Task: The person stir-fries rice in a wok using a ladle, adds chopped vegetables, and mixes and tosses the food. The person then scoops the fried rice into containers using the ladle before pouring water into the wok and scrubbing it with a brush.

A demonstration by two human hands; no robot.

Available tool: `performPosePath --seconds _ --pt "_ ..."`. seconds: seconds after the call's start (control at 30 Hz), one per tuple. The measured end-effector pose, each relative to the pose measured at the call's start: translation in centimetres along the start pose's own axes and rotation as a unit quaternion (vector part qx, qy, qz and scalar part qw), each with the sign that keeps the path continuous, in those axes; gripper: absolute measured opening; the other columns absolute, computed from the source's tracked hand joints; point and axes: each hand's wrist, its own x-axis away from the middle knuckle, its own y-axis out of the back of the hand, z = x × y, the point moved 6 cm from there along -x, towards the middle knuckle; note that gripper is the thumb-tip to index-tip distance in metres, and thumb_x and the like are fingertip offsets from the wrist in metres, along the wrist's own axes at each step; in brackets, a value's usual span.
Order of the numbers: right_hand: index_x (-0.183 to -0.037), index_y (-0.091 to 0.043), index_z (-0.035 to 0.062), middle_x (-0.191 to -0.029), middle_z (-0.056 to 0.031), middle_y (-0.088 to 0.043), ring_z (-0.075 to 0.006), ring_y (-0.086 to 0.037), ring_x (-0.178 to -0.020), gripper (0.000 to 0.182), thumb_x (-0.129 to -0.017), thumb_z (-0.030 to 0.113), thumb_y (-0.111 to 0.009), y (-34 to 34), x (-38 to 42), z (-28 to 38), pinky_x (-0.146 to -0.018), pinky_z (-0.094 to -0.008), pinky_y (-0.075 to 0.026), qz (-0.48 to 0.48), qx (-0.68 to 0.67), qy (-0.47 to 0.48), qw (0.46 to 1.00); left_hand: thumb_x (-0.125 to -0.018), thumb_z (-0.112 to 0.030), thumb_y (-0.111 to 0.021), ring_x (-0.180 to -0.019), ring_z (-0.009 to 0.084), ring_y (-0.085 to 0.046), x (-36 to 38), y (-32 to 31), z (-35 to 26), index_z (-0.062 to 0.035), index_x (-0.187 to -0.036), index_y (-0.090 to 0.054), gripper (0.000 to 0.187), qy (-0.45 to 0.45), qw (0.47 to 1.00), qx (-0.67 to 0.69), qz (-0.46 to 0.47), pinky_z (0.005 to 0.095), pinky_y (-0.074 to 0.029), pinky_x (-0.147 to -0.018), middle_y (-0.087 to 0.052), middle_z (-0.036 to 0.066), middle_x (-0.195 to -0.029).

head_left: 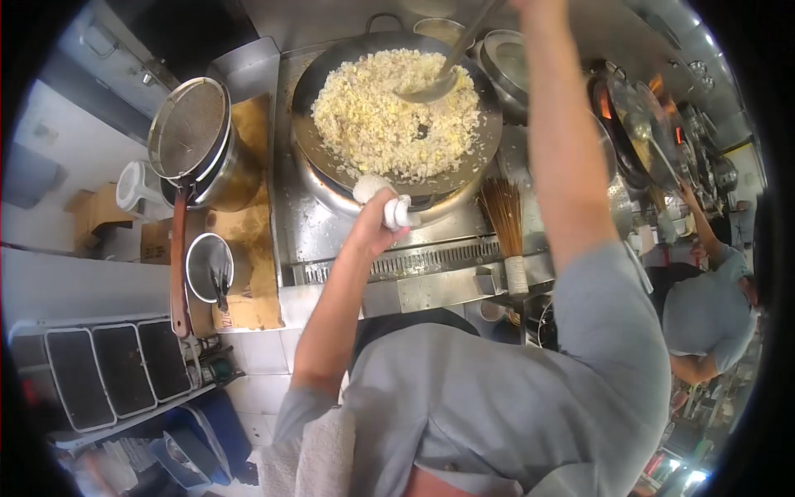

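A large wok [302, 137] full of fried rice with yellow egg bits [389, 108] sits on the stove. My left hand [381, 224] is closed around a white folded cloth [399, 212] at the wok's near rim; the handle beneath is hidden. At the top edge my right hand [537, 5] is mostly cut off, by the upper end of a metal ladle [470, 37], and appears to grip its handle. The ladle's bowl rests in the rice, right of centre.
A bamboo brush [503, 217] stands right of the wok. On the left, a wire strainer [190, 128] lies over a metal pot [236, 178], with a smaller pot [193, 263] nearby. Behind stand metal bowls [505, 58]. A co-worker [708, 306] handles another wok [638, 132] at right.
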Motion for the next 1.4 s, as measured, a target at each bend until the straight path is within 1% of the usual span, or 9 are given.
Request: performPosePath --seconds 0.2,0.37,0.5,0.63,0.87,0.97,1.07,1.2,1.4 --pt "-0.065 -0.043 0.0148 -0.045 0.0053 -0.034 -0.0095 -0.030 -0.031 0.020 -0.080 0.011 -0.055 -1.9 2.8 -5.5 -0.031 -0.0258 -0.028 0.011 0.060 -0.158 0.986 -0.084 -0.016 -0.050 -0.089 0.0260 -0.062 1.0 -1.0 -0.6 -0.0074 -0.100 -0.053 0.019 0.050 0.996 0.070 0.026 0.0401 -0.054 -0.063 -0.059 0.010 -0.090" --pt "-0.051 -0.042 0.0067 -0.046 0.0003 -0.041 -0.0100 -0.037 -0.036 0.025 -0.071 0.010 -0.057 0.8 7.4 -3.4 -0.037 -0.0279 -0.028 -0.152 0.212 0.063 0.963 -0.086 -0.012 -0.047 -0.073 0.0243 -0.061 4.1 -3.4 2.5 -0.0049 -0.108 -0.047 0.023 -0.086 0.989 0.086 -0.083 0.0390 -0.055 -0.063 -0.060 0.015 -0.094" --pt "-0.063 -0.044 0.0101 -0.047 0.0049 -0.039 -0.0052 -0.033 -0.034 0.021 -0.077 0.007 -0.059 -0.3 6.6 2.9 -0.032 -0.0228 -0.023 -0.030 0.013 -0.110 0.993 -0.086 -0.019 -0.047 -0.072 0.0194 -0.061 9.3 -2.9 3.5 -0.0093 -0.100 -0.052 0.017 -0.096 0.989 0.091 -0.063 0.0329 -0.049 -0.050 -0.061 0.012 -0.088" --pt "-0.069 -0.048 0.0075 -0.046 0.0034 -0.038 -0.0066 -0.035 -0.034 0.013 -0.077 0.007 -0.059 0.5 10.0 -0.4 -0.033 -0.0241 -0.027 -0.116 0.190 -0.001 0.975 -0.083 -0.016 -0.052 -0.087 0.0201 -0.059 5.6 -3.0 3.6 -0.0117 -0.100 -0.053 0.017 -0.101 0.989 0.079 -0.076 0.0362 -0.050 -0.068 -0.061 0.007 -0.093" --pt "-0.065 -0.041 0.0096 -0.047 0.0028 -0.039 -0.0061 -0.035 -0.033 0.021 -0.077 0.007 -0.058 -0.8 13.3 8.1 -0.031 -0.0231 -0.022 -0.034 0.057 -0.010 0.998 -0.082 -0.010 -0.049 -0.077 0.0185 -0.061 9.4 -2.1 6.3 -0.0130 -0.102 -0.052 0.020 -0.072 0.993 0.090 -0.003 0.0382 -0.053 -0.065 -0.061 0.008 -0.094" --pt "-0.059 -0.045 -0.0012 -0.049 -0.0070 -0.043 -0.0127 -0.040 -0.048 0.019 -0.068 0.008 -0.059 0.5 14.3 2.6 -0.048 -0.0323 -0.035 -0.149 0.153 0.002 0.977 -0.084 -0.015 -0.052 -0.079 0.0188 -0.061 4.6 -0.3 6.6 -0.0126 -0.104 -0.052 0.020 -0.143 0.987 0.071 -0.013 0.0374 -0.053 -0.067 -0.060 0.008 -0.091" --pt "-0.057 -0.043 0.0064 -0.048 -0.0015 -0.042 -0.0092 -0.039 -0.039 0.022 -0.074 0.009 -0.057 0.9 7.0 3.9 -0.039 -0.0296 -0.030 -0.099 0.039 -0.085 0.991 -0.084 -0.011 -0.049 -0.085 0.0203 -0.061 10.9 0.3 9.9 -0.0129 -0.119 -0.044 0.035 -0.244 0.967 0.044 -0.061 0.0368 -0.053 -0.072 -0.057 0.006 -0.106" --pt "-0.066 -0.042 0.0098 -0.049 0.0028 -0.040 -0.0068 -0.035 -0.034 0.020 -0.077 0.004 -0.057 0.2 14.4 7.6 -0.032 -0.0229 -0.023 -0.112 0.059 -0.011 0.992 -0.084 -0.012 -0.049 -0.079 0.0203 -0.061 10.4 -2.3 3.4 -0.0078 -0.105 -0.047 0.021 -0.068 0.994 0.085 -0.016 0.0344 -0.052 -0.063 -0.058 0.011 -0.097" --pt "-0.070 -0.043 0.0109 -0.048 0.0039 -0.040 -0.0070 -0.037 -0.035 0.017 -0.078 0.003 -0.055 0.6 8.1 4.7 -0.034 -0.0234 -0.026 -0.127 0.049 -0.042 0.990 -0.083 -0.005 -0.045 -0.094 0.0251 -0.060 10.3 2.3 9.7 -0.0079 -0.120 -0.042 0.037 -0.238 0.968 0.029 -0.076 0.0390 -0.054 -0.072 -0.056 0.012 -0.106"
